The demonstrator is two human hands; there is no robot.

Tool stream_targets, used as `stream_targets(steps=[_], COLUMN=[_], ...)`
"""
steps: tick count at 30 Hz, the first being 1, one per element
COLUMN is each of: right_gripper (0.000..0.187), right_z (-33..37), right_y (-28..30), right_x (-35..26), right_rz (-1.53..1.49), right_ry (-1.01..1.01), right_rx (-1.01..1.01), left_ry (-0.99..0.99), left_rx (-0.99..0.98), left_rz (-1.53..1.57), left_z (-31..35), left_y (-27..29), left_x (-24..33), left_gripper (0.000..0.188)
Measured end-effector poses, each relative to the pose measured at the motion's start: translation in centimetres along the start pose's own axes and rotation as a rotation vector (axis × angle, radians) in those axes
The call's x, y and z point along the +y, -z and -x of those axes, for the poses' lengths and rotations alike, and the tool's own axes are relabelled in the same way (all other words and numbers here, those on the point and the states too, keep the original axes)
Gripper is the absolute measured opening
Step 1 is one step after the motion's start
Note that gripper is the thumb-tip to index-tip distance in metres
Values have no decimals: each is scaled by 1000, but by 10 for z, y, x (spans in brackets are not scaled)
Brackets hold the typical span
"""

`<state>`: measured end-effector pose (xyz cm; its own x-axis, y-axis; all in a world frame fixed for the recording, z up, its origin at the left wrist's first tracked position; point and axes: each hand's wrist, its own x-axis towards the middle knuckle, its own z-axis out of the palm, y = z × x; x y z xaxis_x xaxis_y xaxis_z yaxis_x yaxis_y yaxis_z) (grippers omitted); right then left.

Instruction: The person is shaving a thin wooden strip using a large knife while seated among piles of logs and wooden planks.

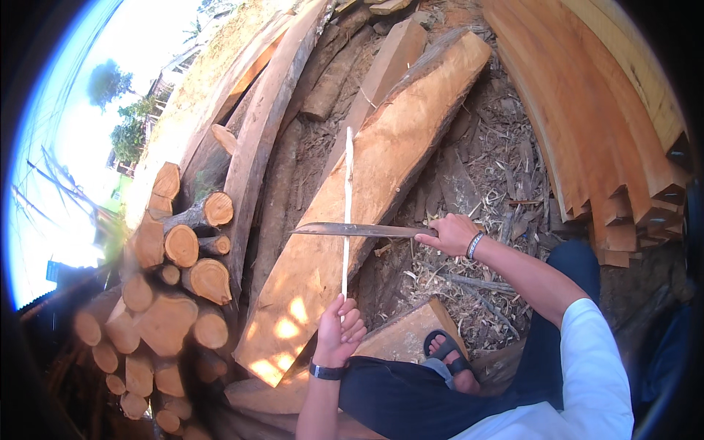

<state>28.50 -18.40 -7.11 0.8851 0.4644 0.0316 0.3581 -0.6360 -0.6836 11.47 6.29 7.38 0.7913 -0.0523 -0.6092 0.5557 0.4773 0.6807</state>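
My left hand (pixel 340 331) is closed around the lower end of a thin, pale peeled stick (pixel 347 183), which points away from me over a broad slab of sawn wood (pixel 396 136). In my right hand (pixel 453 236) is a machete (pixel 359 230), its handle mostly hidden by the fingers. The long dark blade points left and crosses the stick around its middle. Whether the edge touches the stick I cannot tell. Toward its far end the stick looks slightly knobbly.
Cut logs (pixel 169 323) are stacked at the left. Long sawn planks (pixel 594 110) lie piled at the right. Wood shavings (pixel 433 282) and bark litter the ground between. My sandalled foot (pixel 455 359) rests by another timber piece (pixel 411 326) near me.
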Motion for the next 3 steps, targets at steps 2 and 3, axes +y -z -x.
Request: stream_targets(steps=[2,3], right_gripper=[72,72], right_z=[-8,-16], right_y=[1,-2], right_x=[-1,-1], right_rz=[-46,-76], right_ry=[-102,-153], right_rx=[9,13], left_ry=[-8,-12], left_rx=[-8,-5], left_rz=[0,-5], left_z=[-1,-2], left_y=[-1,-3], left_x=[-2,0], left_gripper=[41,41])
